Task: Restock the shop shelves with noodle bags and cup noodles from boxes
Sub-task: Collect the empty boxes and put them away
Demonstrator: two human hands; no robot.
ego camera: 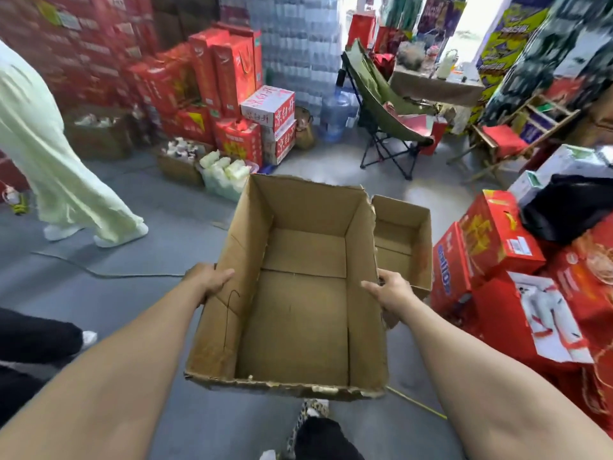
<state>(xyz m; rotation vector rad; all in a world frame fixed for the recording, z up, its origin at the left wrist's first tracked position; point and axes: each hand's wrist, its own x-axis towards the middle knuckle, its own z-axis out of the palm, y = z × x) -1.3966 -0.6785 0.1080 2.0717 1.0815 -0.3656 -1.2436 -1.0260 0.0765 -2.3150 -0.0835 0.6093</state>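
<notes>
Left hand [212,280] and right hand [393,292] are gripping opposite walls of the empty cardboard box [298,313], held above the floor [132,293]. Probably light and flimsy, rim torn. Mid-wall holds are suiting it.

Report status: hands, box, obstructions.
Left hand, right hand grip large box by its sides. Empty inside. Smaller box at its right. Person ahead left.

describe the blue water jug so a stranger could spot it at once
Find the tall wall of shrink-wrapped bottle packs at the back. At its foot, between the white-and-red cartons and the green folding chair, stands the water jug. It is the only round, translucent blue container there.
</notes>
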